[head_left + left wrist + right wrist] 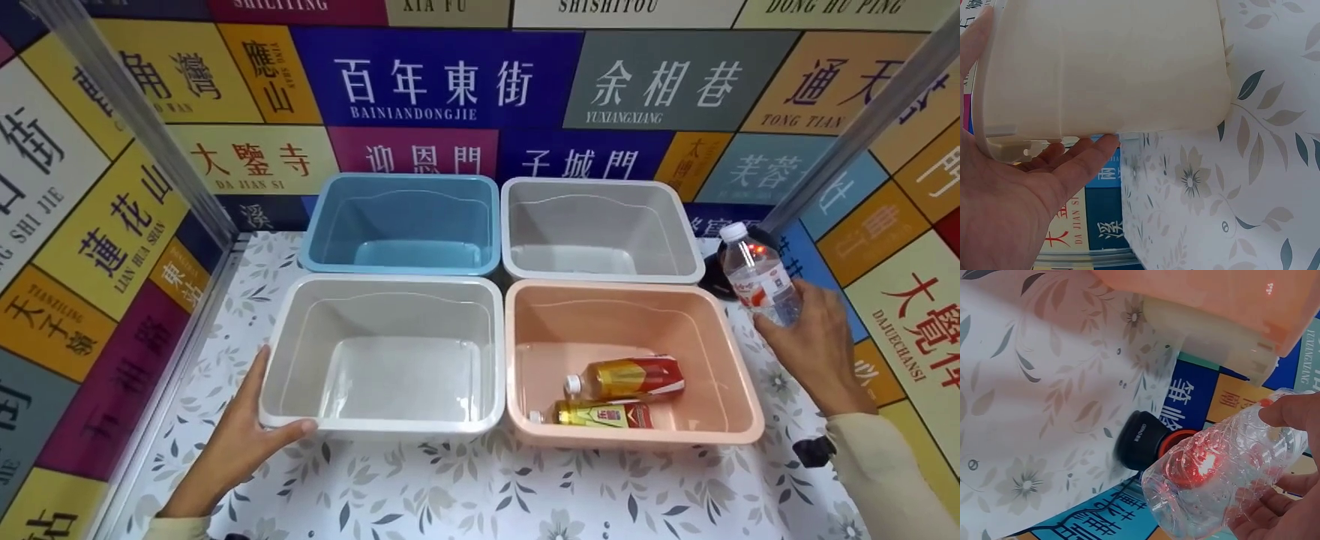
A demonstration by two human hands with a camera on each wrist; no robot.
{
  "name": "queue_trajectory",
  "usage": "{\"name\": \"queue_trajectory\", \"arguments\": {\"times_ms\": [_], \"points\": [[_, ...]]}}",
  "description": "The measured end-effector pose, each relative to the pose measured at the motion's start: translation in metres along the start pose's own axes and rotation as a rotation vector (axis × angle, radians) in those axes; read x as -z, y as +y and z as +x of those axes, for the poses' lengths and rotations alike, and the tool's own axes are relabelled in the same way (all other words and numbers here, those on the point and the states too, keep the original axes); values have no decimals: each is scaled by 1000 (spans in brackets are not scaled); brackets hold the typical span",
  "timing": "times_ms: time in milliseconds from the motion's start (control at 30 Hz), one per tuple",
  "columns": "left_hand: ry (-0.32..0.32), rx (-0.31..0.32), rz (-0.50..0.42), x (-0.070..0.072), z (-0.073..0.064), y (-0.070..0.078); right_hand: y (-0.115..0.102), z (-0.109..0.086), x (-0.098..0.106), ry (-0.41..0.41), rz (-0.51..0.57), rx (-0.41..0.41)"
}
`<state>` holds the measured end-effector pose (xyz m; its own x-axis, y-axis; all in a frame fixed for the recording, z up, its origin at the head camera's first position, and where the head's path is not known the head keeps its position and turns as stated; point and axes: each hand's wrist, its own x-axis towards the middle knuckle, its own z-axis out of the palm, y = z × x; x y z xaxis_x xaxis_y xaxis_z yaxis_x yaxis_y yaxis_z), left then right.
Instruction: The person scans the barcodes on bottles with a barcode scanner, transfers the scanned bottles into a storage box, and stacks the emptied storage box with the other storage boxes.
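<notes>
The clear plastic bottle is in the right hand, thumb on one side and curled fingers on the other, above the right side of the worktop towards its far right corner. It is well apart from the left hand, which lies at the near left corner of a white bin, thumb on the rim and rather straight fingers along the outer wall.

The bottle is tilted, with a white cap, a white-and-red label and a ridged, see-through body; a red glow shows through it in the right wrist view. Beyond it, near the worktop's right edge, sits a black device with an orange ring; whether the two touch cannot be told.

Left of the right hand is a peach bin with two bottles lying in it, red and yellow with white caps. Behind stand a gray bin and, towards the far left corner, a blue bin. Panels with colored lettered blocks rise past the worktop's far, left and right edges.
</notes>
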<state>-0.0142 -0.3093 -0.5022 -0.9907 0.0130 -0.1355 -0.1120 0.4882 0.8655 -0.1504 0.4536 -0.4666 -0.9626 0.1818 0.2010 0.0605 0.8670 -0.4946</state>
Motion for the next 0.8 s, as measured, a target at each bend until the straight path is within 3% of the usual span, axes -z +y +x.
{"name": "queue_trajectory", "arguments": {"times_ms": [267,800], "points": [[-9,30,-2,0,-1,2,10,0,-6,-30,6,-27],[-38,100,47,0,2,5,25,-2,-19,20,14,-138]]}}
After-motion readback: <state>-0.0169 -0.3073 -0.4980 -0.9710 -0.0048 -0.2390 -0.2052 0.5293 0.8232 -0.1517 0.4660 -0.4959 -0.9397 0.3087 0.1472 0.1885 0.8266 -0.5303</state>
